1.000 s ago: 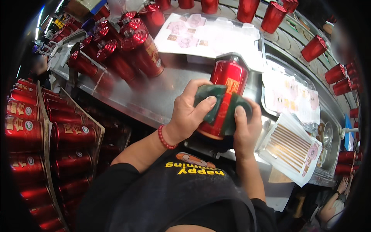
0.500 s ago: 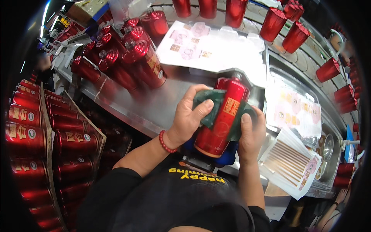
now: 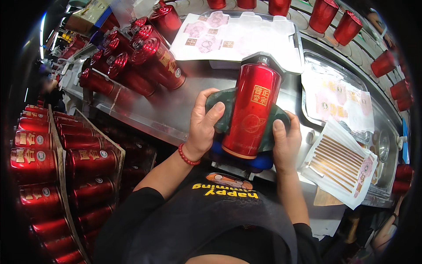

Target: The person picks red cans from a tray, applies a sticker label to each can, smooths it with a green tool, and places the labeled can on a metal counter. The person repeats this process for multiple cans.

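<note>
A glossy red bottle (image 3: pixel 251 116) with gold square lettering leans in front of me, its neck pointing away. Behind it runs a dark green cloth (image 3: pixel 225 102), showing on both sides. My left hand (image 3: pixel 203 125) is closed on the cloth's left end, thumb on top. On the other side, my right hand (image 3: pixel 286 143) pinches the right end the same way. Beneath the bottle's base, part of a blue support (image 3: pixel 263 162) shows; the bottle hides most of it.
Several red bottles (image 3: pixel 158 66) stand at the back left. Sticker sheets (image 3: pixel 198 37) lie on a tray ahead, more sheets (image 3: pixel 336 99) and a sheet of gold strips (image 3: pixel 336 160) at right. Crated red bottles (image 3: pixel 33 165) fill the lower left. Red containers (image 3: pixel 323 15) line a conveyor.
The bottle has turned so its lettered front faces me more squarely. Both hands keep hold of the green cloth, the left hand slightly further left. The whole view has shifted a little.
</note>
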`<state>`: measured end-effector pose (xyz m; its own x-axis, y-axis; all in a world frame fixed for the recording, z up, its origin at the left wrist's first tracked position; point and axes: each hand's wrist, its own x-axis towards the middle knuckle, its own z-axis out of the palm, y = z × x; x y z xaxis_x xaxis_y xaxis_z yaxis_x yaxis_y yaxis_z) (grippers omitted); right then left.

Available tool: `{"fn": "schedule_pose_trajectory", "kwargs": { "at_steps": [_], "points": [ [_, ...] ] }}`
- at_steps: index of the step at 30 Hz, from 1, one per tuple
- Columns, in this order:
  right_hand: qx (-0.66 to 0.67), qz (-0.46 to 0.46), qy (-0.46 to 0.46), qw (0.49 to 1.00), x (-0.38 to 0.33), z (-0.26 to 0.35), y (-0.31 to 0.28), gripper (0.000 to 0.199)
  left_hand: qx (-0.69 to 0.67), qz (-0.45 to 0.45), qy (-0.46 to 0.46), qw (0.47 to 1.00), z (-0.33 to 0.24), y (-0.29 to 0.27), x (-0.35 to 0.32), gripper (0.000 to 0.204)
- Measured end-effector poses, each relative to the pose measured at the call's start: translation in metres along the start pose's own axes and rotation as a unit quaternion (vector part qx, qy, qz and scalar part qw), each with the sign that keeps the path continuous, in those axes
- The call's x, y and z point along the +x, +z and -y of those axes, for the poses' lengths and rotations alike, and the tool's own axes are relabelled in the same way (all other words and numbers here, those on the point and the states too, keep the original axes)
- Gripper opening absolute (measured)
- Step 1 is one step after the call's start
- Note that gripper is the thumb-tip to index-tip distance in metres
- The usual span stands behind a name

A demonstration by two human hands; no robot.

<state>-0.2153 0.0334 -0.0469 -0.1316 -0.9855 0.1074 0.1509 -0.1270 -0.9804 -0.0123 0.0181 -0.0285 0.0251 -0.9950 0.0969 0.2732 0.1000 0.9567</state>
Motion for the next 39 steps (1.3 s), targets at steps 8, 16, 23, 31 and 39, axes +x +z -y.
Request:
{"fn": "schedule_pose_trajectory", "kwargs": {
  "at_steps": [8,16,23,31,39],
  "points": [
    [-0.114,-0.031,-0.025,0.993,0.003,-0.007,-0.015,0.031,-0.006,-0.011,0.004,1.0,0.003,-0.004,0.002,0.029],
    [-0.271,0.079,-0.356,0.891,-0.013,0.022,-0.016,0.044,0.516,0.045,0.116,0.848,-0.013,-0.05,-0.001,0.063],
    [0.034,0.07,0.022,0.997,0.021,0.015,-0.027,0.021,0.555,0.192,0.19,0.787,-0.012,-0.017,-0.029,0.106],
    [-0.147,0.221,-0.17,0.949,-0.005,0.032,-0.028,0.033,0.513,0.148,0.18,0.826,0.004,-0.026,-0.032,0.109],
    [-0.25,0.136,-0.274,0.919,0.0,0.043,-0.007,0.038,0.581,0.121,0.25,0.765,-0.015,-0.016,-0.03,0.103]
  ]
}}
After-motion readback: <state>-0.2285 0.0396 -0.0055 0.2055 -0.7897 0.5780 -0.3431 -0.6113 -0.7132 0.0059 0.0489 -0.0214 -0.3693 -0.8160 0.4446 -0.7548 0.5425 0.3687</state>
